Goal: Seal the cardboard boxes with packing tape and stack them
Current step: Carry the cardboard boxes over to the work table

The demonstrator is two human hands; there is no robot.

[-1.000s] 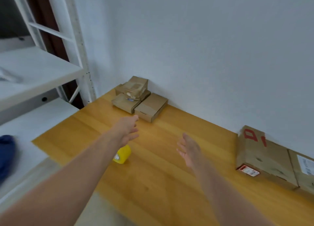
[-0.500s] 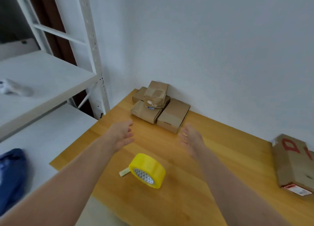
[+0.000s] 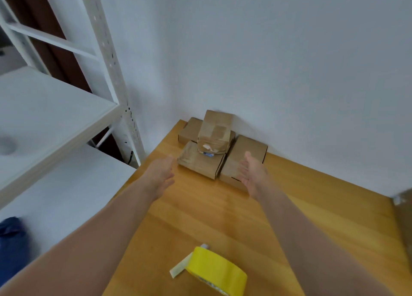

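Where the white wall (image 3: pixel 289 61) meets the far edge of the wooden table (image 3: pixel 312 224), a cluster of cardboard boxes sits packed into the corner, with a white metal rack (image 3: pixel 111 57) standing just beside the table's left edge and its shelf board (image 3: pixel 44 117) reaching out at the left. All the boxes are closed, so what is inside them cannot be seen. The right box (image 3: pixel 247 153) lies flat with its far end against the wall; the front left box (image 3: pixel 200 166) lies touching its side, and the back left box (image 3: pixel 189 129) sits behind that one at the table's corner. The top box (image 3: pixel 215 130), wrapped in glossy tape, rests tilted across the ones below. A wide bare stretch of tabletop runs from the boxes to the near edge. The left hand (image 3: pixel 161 176) has its fingers straight and apart, holding nothing, just short of the front left box's near corner. The right hand (image 3: pixel 253 173) is likewise spread and empty, palm turned inward, in front of the right box; whether it touches the cardboard cannot be told. The yellow tape roll (image 3: pixel 214 271) lies on its side near the table's front edge, well apart from both hands, with a loose tape end (image 3: pixel 178 270) sticking out to its left. A blue object (image 3: pixel 11 240) lies off the table at the far left.
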